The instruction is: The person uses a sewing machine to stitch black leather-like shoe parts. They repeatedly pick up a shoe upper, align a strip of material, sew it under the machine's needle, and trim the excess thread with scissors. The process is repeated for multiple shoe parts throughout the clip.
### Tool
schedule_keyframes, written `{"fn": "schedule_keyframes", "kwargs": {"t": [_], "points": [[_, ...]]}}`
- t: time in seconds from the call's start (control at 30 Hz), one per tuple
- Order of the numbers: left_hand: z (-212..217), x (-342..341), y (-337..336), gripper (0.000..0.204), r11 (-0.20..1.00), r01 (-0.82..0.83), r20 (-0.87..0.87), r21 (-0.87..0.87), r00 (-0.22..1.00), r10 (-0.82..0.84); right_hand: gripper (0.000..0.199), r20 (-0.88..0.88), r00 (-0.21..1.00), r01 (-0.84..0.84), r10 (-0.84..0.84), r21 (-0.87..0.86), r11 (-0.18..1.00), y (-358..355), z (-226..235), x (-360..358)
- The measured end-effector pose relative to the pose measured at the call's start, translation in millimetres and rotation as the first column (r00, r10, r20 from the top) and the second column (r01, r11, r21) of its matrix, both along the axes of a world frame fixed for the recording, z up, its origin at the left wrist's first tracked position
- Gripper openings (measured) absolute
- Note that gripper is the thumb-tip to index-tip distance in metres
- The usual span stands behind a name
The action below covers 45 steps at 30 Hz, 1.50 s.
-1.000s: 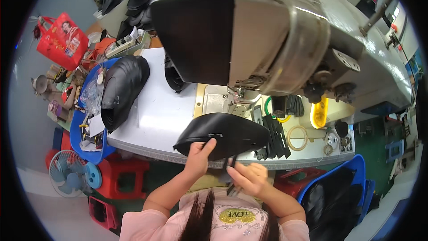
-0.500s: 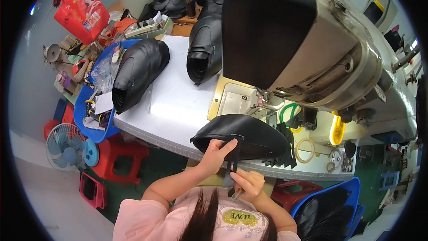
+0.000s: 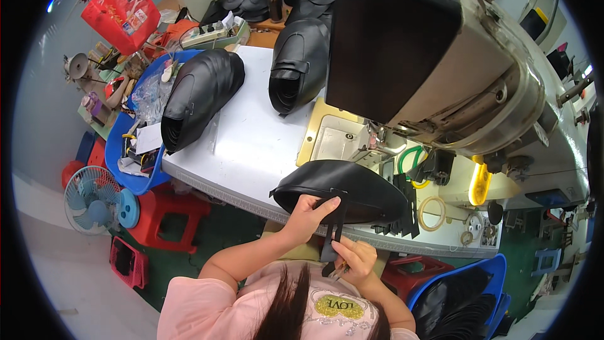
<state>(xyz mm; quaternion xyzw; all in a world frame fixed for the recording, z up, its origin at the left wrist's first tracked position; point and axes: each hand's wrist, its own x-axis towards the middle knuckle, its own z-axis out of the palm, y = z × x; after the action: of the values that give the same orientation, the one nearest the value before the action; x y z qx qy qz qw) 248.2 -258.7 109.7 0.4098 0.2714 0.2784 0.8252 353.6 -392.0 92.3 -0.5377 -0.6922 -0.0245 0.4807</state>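
1. the sewing machine (image 3: pixel 390 38) is the biggest thing, its black end and pale body standing over the desk.
2. the white desk (image 3: pixel 251 129) runs beneath it, with a ruled strip along the front edge.
3. the left tub (image 3: pixel 136 182), blue, stands beside the desk's left end and holds clear plastic and odds and ends; the right tub (image 3: pixel 497 272), also blue, holds black pieces at the lower right.
4. 2 black stacks (image 3: pixel 202 97) of curved pieces lie on the desk, 1 near its left end and 1 just beside the machine.
5. the black curved piece (image 3: pixel 352 179) is at the front edge of the desk, in front of the machine's metal plate (image 3: pixel 336 138).
6. the left hand (image 3: pixel 311 217) pinches the near side of this piece, thumb on top, at the upper end of a strap.
7. the right hand (image 3: pixel 356 258) has its fingers curled, pinching the strap lower down.
8. the black strap (image 3: pixel 338 215) hangs from the piece, between the 2 hands.
9. a small metal tool (image 3: pixel 340 271), partly hidden, sits in the right hand.
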Motion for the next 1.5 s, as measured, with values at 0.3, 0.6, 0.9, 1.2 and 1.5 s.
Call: {"fn": "schedule_keyframes", "kwargs": {"t": [0.3,0.6,0.9,1.2,1.5], "points": [[-1,1,0,0.011,0.999,0.015,0.017,0.036,1.0,-0.016,0.045,-0.064,0.998,0.0,0.0,-0.002,1.0,-3,-6,-1],[-6,3,1,0.017,0.983,-0.003,-0.05,0.182,0.999,0.012,0.047,-0.079,0.997,-0.004,0.003,-0.017,1.0,-3,-10,-1],[25,-7,26,0.017,0.843,0.306,-0.281,0.442,0.94,-0.194,0.027,-0.237,0.904,0.333,-0.355,-0.129,0.934,8,49,63],[49,1,29,0.022,0.672,0.451,-0.368,0.588,0.889,-0.275,0.04,-0.878,0.413,-0.64,-0.241,-0.469,0.608,65,84,90],[49,1,47,0.022,0.621,0.525,-0.555,0.582,0.815,-0.169,0.031,-0.69,0.645,-0.345,-0.329,-0.647,0.68,76,97,62]]}}
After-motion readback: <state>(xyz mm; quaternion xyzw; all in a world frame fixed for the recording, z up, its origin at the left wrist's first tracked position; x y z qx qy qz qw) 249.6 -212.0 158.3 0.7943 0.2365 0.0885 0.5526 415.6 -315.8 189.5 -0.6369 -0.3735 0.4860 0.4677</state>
